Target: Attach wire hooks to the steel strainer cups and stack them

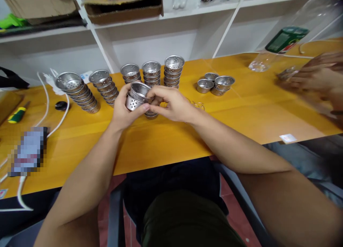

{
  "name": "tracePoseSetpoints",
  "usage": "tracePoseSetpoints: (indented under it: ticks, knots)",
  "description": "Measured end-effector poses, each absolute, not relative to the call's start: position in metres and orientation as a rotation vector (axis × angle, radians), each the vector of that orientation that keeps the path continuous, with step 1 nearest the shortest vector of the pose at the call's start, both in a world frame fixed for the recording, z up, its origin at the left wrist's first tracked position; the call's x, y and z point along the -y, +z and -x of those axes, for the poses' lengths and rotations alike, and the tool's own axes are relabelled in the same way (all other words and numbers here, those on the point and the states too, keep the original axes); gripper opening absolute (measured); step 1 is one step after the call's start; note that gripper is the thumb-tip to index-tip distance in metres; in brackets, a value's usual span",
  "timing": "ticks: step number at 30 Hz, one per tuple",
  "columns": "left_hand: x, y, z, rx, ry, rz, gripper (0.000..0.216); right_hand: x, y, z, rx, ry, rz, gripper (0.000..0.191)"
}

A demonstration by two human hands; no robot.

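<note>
My left hand [122, 111] is wrapped round a small perforated metal cup [132, 103], with a second perforated cup [138, 90] tilted in its mouth. My right hand [173, 103] has its fingers closed at the right side of the upper cup, thumb near the left thumb. Below them, another metal cup [151, 115] shows partly on the table. Behind my hands stand nested stacks of the same cups: a leaning left stack [80, 93], a shorter one [103, 83], and three more, including the tall right stack [173, 70].
Several loose cups [205, 85] sit on the orange table [241, 107]. Thin wire rings [198, 105] lie behind my right wrist. At left are a phone [29, 150], white cables and a screwdriver [18, 114]. A plastic bottle [284, 43] and another person's hands [318, 75] are at right.
</note>
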State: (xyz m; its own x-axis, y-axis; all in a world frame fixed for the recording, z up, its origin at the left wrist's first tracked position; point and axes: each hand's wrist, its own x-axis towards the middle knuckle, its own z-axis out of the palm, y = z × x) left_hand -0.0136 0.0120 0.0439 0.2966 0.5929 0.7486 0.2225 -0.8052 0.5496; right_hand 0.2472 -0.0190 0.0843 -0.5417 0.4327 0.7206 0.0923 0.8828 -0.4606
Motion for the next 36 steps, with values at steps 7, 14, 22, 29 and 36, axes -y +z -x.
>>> tracePoseSetpoints:
  ticks: [7,14,22,29,36]
  knots:
    - [-0.007,0.048,0.01,-0.779,1.436,-2.207,0.093,0.011,0.079,-0.268,2.099,0.532,0.317,0.019]
    - [0.001,0.058,0.01,-0.789,1.362,-2.256,0.094,0.013,0.085,-0.276,2.163,0.498,0.325,0.022]
    - [-0.004,0.053,0.016,-0.801,1.369,-2.254,0.089,0.002,0.077,-0.274,2.12,0.452,0.362,0.031]
    - [-0.007,0.056,0.022,-0.812,1.359,-2.277,0.096,0.01,0.078,-0.259,1.955,0.511,0.396,0.047]
    - [-0.018,0.044,0.027,-0.819,1.394,-2.237,0.097,-0.006,0.091,-0.288,1.701,0.808,0.505,0.068]
